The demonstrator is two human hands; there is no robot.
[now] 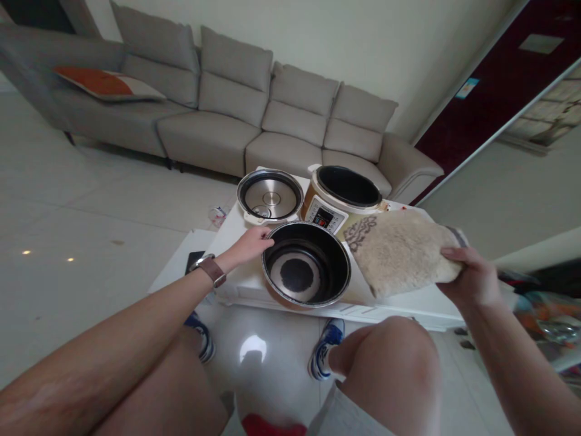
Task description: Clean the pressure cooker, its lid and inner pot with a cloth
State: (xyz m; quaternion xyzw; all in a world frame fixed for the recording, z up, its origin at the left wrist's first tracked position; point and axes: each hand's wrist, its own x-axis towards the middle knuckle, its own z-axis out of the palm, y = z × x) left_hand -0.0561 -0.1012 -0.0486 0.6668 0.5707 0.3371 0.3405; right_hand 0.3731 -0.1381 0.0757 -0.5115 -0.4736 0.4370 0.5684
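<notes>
My left hand (254, 242) pinches the left rim of a dark inner cooking pot (333, 284), which tilts toward me at the table's front edge. In my right hand (476, 275) is a folded beige towel (403, 254) with a brown pattern at one end, gripped by its right end. Behind the pot stands the electric pressure cooker (324, 215), its top uncovered and its control panel facing me. To the cooker's left, the round lid (272, 194) lies with its metal inner side up.
Everything stands on a low white table (236, 266). A grey sofa (290, 133) with an orange and white cushion (100, 83) runs along the wall behind. Under the table's front edge are my blue shoes (327, 348). Cluttered items (549, 321) lie at right.
</notes>
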